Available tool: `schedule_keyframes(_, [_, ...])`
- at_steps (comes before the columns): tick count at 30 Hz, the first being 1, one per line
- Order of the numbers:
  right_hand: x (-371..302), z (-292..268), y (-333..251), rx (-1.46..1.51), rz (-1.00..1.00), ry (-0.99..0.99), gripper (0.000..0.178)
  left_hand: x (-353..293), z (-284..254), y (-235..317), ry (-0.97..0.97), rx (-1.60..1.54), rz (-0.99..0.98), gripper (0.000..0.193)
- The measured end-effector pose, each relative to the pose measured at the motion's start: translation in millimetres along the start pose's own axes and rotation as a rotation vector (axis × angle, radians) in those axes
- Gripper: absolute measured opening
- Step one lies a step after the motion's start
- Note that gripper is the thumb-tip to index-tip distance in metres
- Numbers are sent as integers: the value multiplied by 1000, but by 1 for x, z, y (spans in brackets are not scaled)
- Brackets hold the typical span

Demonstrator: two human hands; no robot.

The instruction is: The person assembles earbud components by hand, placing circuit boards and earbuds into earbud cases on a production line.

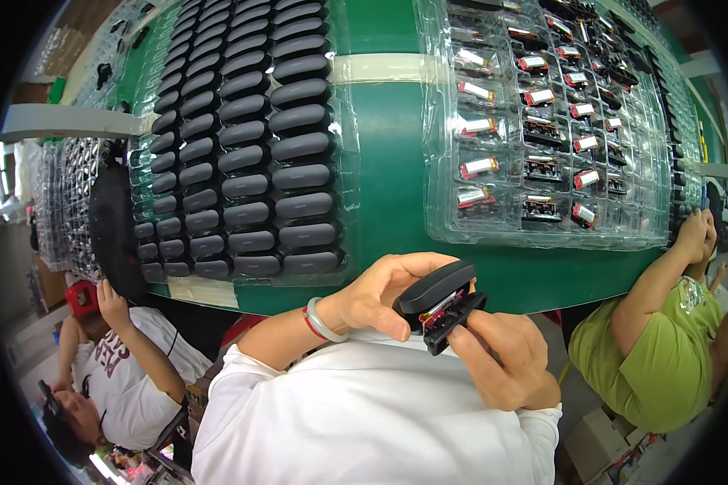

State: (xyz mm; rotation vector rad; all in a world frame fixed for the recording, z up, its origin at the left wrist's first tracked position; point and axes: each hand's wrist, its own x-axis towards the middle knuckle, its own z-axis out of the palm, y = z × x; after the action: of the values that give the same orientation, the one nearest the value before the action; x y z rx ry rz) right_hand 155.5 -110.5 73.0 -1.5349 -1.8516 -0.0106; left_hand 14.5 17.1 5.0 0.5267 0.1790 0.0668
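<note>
Just in front of my chest, my left hand (pixel 384 295) grips a dark grey, rounded oblong case shell (pixel 437 288), fingers behind it and thumb at its lower end. My right hand (pixel 505 356) pinches a black plastic insert (pixel 455 325) tilted just under the shell. Between the two parts a bit of red and metallic electronics shows at the shell's open side. Whether the parts touch inside is hidden. A bracelet (pixel 321 322) circles my left wrist.
On the green table (pixel 388 170), a clear tray (pixel 349 121) at left carries rows of dark cases. At right, another clear tray (pixel 534 237) holds black parts with small silver-and-red components. Co-workers sit on both sides, one in a green shirt (pixel 655 356). A cardboard box (pixel 598 440) stands below right.
</note>
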Motion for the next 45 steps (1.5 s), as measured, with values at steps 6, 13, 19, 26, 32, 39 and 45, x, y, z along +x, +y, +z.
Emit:
schedule_keyframes(6, [3, 4, -3, -87, 4, -9, 26, 1, -2, -3, -27, -28, 14, 89])
schedule_keyframes(13, [5, 3, -3, -61, 18, -59, 24, 0, -2, -3, -37, -51, 4, 91])
schedule_keyframes(19, [5, 4, -1, -14, 38, -67, 26, -1, -4, -3, -30, -70, -8, 90])
schedule_keyframes(26, [5, 4, -4, -80, 11, -106, 27, 1, -6, -6, -63, -51, 14, 89])
schedule_keyframes(32, [7, 6, -5, -110, 1, -112, 26, 1, -7, -8, -81, -111, -12, 90])
schedule_keyframes(39, [7, 9, -6, -103, 24, -147, 28, 1, -5, -5, -109, -73, -41, 88])
schedule_keyframes(45, [8, 9, -5, -103, 42, -123, 28, 2, -4, -9, -98, -137, -30, 91])
